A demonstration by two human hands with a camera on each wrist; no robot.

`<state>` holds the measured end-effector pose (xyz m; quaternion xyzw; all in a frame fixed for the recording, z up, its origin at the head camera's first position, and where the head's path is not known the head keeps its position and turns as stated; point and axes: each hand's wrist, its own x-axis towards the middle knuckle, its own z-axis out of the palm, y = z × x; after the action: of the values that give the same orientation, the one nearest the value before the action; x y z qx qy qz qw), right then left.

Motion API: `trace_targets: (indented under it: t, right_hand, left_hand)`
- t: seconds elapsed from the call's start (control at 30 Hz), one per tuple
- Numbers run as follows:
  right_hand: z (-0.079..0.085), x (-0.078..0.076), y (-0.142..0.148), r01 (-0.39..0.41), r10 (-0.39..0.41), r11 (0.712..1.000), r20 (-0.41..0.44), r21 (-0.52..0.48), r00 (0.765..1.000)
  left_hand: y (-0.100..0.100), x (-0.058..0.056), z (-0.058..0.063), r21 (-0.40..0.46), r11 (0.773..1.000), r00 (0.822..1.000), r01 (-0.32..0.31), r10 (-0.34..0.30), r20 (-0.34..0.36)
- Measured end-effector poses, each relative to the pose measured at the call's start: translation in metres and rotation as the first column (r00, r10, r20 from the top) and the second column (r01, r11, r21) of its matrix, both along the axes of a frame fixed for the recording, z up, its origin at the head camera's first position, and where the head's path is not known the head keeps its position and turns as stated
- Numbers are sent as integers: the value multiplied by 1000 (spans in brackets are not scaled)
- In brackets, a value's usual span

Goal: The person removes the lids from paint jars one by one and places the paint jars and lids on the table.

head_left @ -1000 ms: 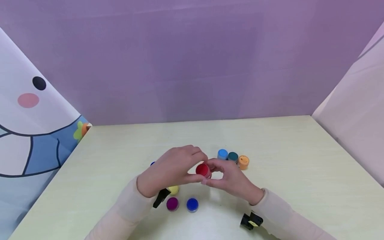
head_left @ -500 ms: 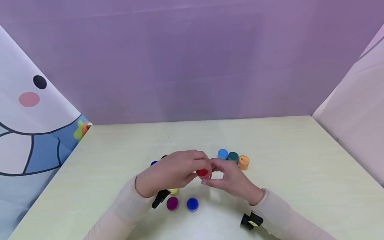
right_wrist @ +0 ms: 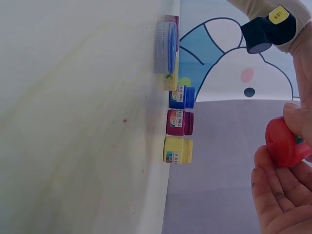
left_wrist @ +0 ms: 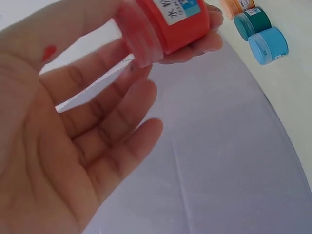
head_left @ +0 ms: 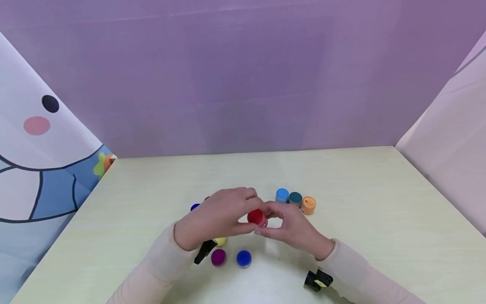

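Between both hands is a small red paint jar (left_wrist: pixel 183 24), raised above the table. My left hand (head_left: pixel 218 213) pinches its lid (head_left: pixel 256 217) between thumb and forefinger from the left. In the left wrist view the other left fingers are spread below, off the jar. My right hand (head_left: pixel 294 226) grips the jar's body from the right, its thumb in front and fingers behind. The label on the jar's side shows in the left wrist view. In the right wrist view the red lid (right_wrist: pixel 280 142) appears at the right edge.
Light blue (head_left: pixel 282 195), dark green (head_left: pixel 295 198) and orange (head_left: pixel 308 205) paint jars stand behind my right hand. Purple (head_left: pixel 218 257) and blue (head_left: pixel 244 259) jars stand nearer. A yellow jar (head_left: pixel 221 241) and another blue jar (head_left: pixel 195 207) are partly hidden by my left arm and hand.
Half a second ago the left fingers curled over the lid with the thumb drawn back; now thumb and forefinger spread again at its sides. The right hand keeps still with the jar.
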<state>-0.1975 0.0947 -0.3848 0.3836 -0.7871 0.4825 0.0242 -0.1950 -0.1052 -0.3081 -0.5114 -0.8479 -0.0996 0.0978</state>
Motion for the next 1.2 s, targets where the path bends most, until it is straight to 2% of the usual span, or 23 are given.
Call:
trace_targets:
  t: [0.2, 0.37, 0.53, 0.67, 0.77, 0.93, 1.03, 1.2]
  right_hand:
    - [-1, -2, 1, -6, 6, 1000, -19, 5, 1000]
    - [0, -2, 1, -2, 2, 1000, -12, 11, 1000]
    - [1, -2, 2, 2, -2, 1000, -7, 10, 1000]
    - [1, -2, 3, -1, 1, 1000, 4, 11, 1000]
    - [0, -2, 3, 1, -2, 1000, 17, 12, 1000]
    - [-1, -2, 2, 10, -10, 1000, 24, 9, 1000]
    - [-1, -2, 1, 14, -14, 1000, 18, 10, 1000]
    - [-1, -2, 1, 11, -11, 1000, 8, 15, 1000]
  left_hand:
    - [3, 0, -1, -10, 998, 997, -59, 58, -54]
    - [3, -1, -2, -10, 998, 995, -67, 66, -69]
    - [2, -2, -2, 26, 999, 998, -22, 23, -54]
    - [2, -3, 0, 31, 999, 1000, 26, -26, -11]
    - [2, -3, 0, 31, 998, 998, 59, -60, 27]
    - [3, -2, 2, 29, 993, 992, 113, -114, 50]
    - [2, -1, 4, 20, 991, 989, 130, -131, 70]
    - [1, 1, 7, -4, 992, 987, 123, -122, 106]
